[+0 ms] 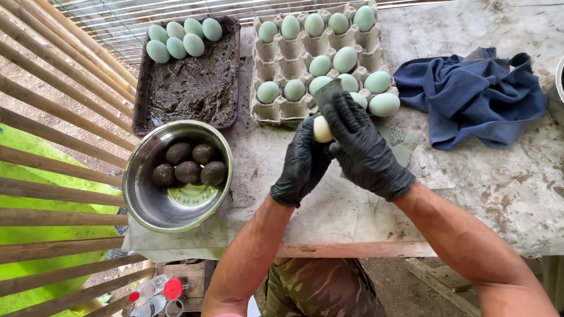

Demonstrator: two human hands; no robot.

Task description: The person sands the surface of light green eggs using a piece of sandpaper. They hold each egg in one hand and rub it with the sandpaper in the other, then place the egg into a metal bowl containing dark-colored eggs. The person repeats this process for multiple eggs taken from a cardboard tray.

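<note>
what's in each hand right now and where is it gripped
The left hand holds a pale egg, fingers wrapped round its lower half. The right hand pinches a small grey-green sheet, likely sandpaper, by its lower edge, against the egg.

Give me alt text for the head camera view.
Two black-gloved hands, left hand and right hand, hold a pale egg over a worn table. Behind it sit a carton of pale green eggs and a steel bowl of mud-coated eggs.

Gloved left hand point(302, 161), right hand point(364, 147), fingers curled
</note>
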